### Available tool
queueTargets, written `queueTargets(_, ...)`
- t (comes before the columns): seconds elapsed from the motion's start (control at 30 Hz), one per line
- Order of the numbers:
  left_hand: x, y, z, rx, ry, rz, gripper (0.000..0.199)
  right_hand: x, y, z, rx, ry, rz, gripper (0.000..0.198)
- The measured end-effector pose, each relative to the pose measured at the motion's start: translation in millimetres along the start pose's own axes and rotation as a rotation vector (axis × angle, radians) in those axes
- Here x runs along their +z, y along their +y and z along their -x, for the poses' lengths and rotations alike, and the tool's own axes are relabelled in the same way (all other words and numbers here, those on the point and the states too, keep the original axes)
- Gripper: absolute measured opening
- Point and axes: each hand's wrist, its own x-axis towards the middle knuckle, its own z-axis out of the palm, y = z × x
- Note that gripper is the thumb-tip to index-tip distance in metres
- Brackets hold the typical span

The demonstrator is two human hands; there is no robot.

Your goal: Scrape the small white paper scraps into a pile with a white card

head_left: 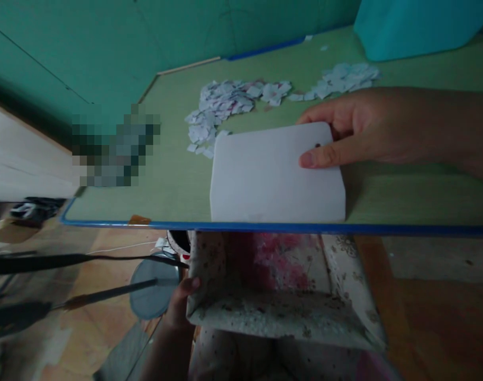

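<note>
The right grip (356, 127) pinches a white board (265, 174) between thumb and fingers at its right end. The board is smooth, with rounded upper corners and a small dark hole just above the thumb; its long axis runs leftward from this grip, lower edge along the desk's (157, 180) front rim. Paper scraps (225, 100) lie beyond. Below and left, the left grip (180, 301) clasps a cloth-covered box (289, 317) by its side.

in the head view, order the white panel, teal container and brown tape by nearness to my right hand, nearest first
1. White panel: in your right hand
2. Teal container: behind the hand, back right
3. Brown tape: far left, on the table's near edge
</note>
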Motion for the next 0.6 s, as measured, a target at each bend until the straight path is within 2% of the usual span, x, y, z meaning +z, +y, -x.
queueTargets(0.1,6,0,1,0.036,0.035,0.01,0.02,1,-2,1,0.031,0.02,-0.005,0.029)
queueTargets(0.17,11,0,2,0.058,0.054,-0.004,0.03,2,-3,1,0.099,0.04,-0.033,0.029)
queueTargets(0.33,16,0,3,0.027,0.074,-0.038,0.046,4,-4,1,0.213,0.114,-0.074,0.032)
queueTargets(0.53,12,1,2,0.069,0.067,-0.048,0.03,3,-3,2,0.279,0.141,-0.054,0.039)
queueTargets(0.6,13,2,3,0.061,0.069,-0.057,0.036,2,-2,2,0.299,0.126,-0.062,0.039)
